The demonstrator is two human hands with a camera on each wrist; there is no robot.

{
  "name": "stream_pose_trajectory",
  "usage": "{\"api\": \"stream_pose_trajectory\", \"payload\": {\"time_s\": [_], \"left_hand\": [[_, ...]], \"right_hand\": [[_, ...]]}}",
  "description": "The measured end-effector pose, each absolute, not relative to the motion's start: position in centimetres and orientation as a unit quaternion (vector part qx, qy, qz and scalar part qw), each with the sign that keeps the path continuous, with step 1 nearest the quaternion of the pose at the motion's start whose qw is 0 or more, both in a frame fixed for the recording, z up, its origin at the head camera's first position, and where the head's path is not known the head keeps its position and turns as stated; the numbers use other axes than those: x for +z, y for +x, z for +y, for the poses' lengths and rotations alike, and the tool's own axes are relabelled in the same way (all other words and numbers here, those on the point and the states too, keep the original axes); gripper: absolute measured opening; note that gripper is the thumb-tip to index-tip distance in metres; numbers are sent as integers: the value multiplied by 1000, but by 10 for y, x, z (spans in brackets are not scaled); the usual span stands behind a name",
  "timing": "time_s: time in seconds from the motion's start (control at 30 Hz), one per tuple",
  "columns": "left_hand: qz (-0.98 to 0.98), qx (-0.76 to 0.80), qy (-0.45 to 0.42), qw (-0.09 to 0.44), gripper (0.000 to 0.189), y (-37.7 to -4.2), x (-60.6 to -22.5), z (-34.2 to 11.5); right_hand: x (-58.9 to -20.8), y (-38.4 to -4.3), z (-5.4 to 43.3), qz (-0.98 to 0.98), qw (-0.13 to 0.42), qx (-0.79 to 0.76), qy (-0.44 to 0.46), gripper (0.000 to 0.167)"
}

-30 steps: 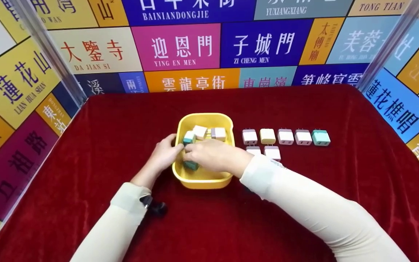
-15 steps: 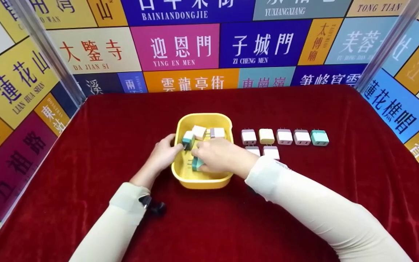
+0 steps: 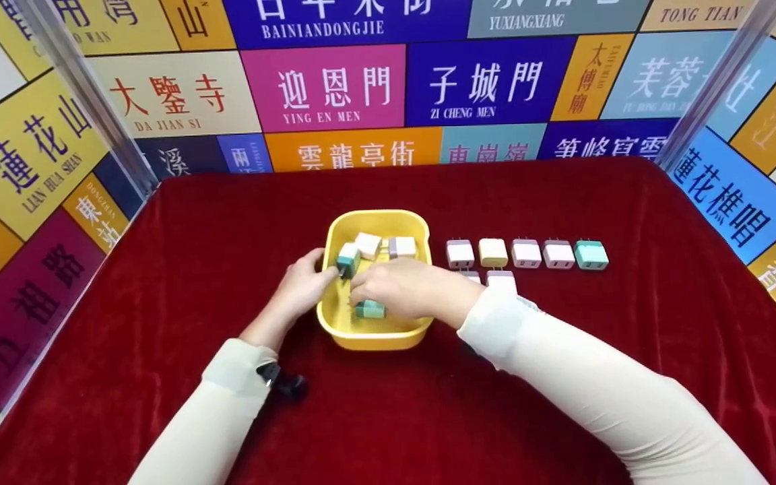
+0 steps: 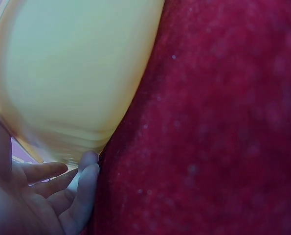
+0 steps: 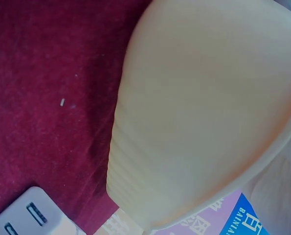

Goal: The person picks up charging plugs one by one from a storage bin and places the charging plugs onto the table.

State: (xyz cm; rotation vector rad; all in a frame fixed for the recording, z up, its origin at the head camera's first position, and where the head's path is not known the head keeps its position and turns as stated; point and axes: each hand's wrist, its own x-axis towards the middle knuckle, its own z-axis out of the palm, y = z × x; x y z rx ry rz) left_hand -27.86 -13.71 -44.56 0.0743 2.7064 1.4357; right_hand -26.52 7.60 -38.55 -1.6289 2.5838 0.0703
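A yellow plastic basin (image 3: 374,340) stands mid-table. My left hand (image 3: 302,281) grips its left rim, thumb over the edge; in the left wrist view the fingers (image 4: 86,188) lie against the outer wall. My right hand (image 3: 395,286) reaches down inside the basin, fingers pointing down and partly hidden. Just below those fingers lies a green wall charger (image 3: 370,309); I cannot tell whether they pinch it. Also in the basin are a green-and-white charger (image 3: 349,259) near my left thumb, a white charger (image 3: 368,244) and a white-and-grey charger (image 3: 402,247) at the back.
Right of the basin is a row of several chargers, from a white one (image 3: 460,254) to a green one (image 3: 591,255). Two more in front, including a white-and-grey one (image 3: 501,280), are partly covered by my right sleeve (image 3: 563,357). Printed panels (image 3: 327,87) border the red cloth (image 3: 226,215).
My right hand has shifted from the basin's left side slightly rightward. The green charger beneath it has turned and shows more now. My left hand has kept its hold on the rim.
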Motion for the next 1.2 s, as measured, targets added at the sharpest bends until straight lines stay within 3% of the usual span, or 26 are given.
{"api": "stream_pose_trajectory", "payload": {"time_s": [0.27,0.53,0.93,1.2], "left_hand": [[881,471,20,42,52,-278,-446,-137],[879,475,20,44,52,-277,-445,-137],[878,477,18,44,53,-277,-444,-137],[881,472,21,37,53,-277,-444,-137]], "right_hand": [[-386,-263,78,859,30,35,-510,29],[-390,-263,79,871,17,62,-487,39],[-392,-261,79,875,24,48,-480,34],[-391,-263,85,881,40,33,-470,41]]}}
